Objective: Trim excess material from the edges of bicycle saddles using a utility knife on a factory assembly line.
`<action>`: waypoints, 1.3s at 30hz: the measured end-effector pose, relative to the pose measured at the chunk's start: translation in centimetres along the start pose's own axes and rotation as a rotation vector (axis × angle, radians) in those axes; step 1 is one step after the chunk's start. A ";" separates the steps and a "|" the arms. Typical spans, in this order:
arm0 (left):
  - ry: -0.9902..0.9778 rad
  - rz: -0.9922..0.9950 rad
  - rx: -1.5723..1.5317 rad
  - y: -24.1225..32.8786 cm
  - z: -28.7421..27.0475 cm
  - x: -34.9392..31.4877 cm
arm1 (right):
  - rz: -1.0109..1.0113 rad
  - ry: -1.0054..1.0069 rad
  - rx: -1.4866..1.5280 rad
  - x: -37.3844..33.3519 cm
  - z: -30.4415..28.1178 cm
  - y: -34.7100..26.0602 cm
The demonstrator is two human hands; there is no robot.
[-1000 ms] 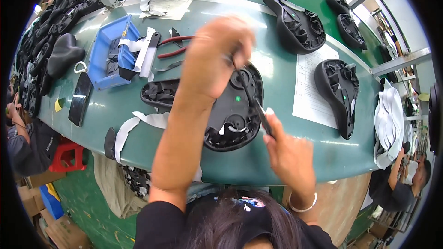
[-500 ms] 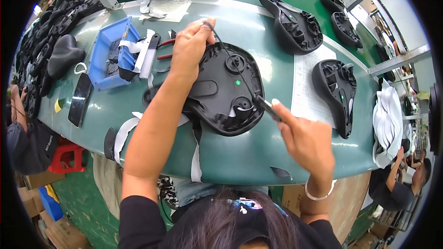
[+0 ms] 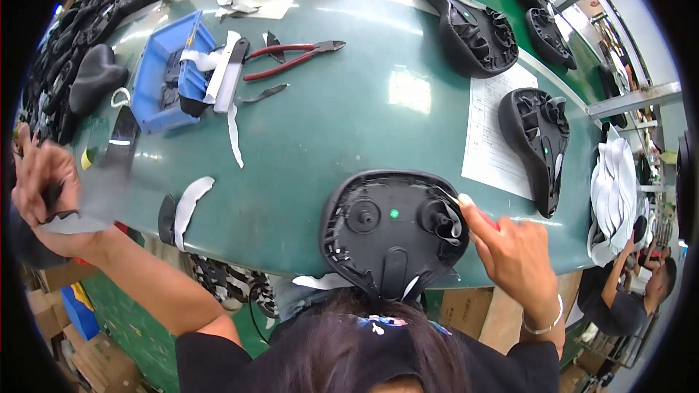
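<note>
Left hand: Extended far to the person's side, the left hand (image 3: 45,188) curls its fingers around a dark strip (image 3: 64,214); a pale shape beside it is too blurred to name.
Right hand: Well apart from the other, the right hand (image 3: 518,258) grips a red-handled tool (image 3: 493,223), its thin tip at the saddle's rim.
Saddle: A black bicycle saddle (image 3: 395,240) lies underside up just left of the right hand, its nose toward the person's body.
Green dot: A round green sticker (image 3: 394,213) marks the saddle's hollow underside, left of the tool; any lettering is too small to read.
Printed sheet: Beyond the right hand, a white paper (image 3: 491,135) carries ruled rows of print, illegible here, partly beneath a second saddle (image 3: 535,149) bearing a similar dot.
Pliers: Red-handled pliers (image 3: 320,49) rest farther up the bench, between the two hands' sides.
Blue bin: Up and right of the left hand, a plastic bin (image 3: 166,121) holds dark scraps.
</note>
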State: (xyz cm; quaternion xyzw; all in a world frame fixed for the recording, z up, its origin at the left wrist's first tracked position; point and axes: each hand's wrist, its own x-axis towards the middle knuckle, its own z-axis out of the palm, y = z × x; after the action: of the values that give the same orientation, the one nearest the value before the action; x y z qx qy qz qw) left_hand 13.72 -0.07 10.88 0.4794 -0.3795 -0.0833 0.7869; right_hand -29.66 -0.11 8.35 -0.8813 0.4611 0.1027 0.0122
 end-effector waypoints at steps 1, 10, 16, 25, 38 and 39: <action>-0.203 -0.079 0.181 -0.6 -0.3 -0.4 | 0.002 0.003 0.007 0.2 0.1 -0.1; -1.373 -1.216 0.257 -2.0 4.7 -18.2 | 0.004 -0.031 0.260 -0.7 0.8 3.8; -0.756 -0.808 0.014 -3.9 10.0 -17.8 | 0.040 0.195 0.210 2.1 5.9 3.4; -0.635 -0.806 -0.062 0.3 10.2 -23.3 | 0.353 0.216 0.579 -4.4 10.0 -4.6; -0.765 -0.716 0.116 0.3 7.2 -23.7 | 0.245 0.696 0.945 0.5 7.3 -2.8; -0.803 -0.712 0.150 0.3 7.3 -23.4 | 0.132 0.702 0.807 2.3 7.4 -2.8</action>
State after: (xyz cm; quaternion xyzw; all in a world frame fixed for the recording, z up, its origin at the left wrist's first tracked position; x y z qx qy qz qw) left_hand -7.59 6.61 0.87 0.5636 -0.4695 -0.4940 0.4668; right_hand -27.38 0.46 0.49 -0.7570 0.4947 -0.3829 0.1887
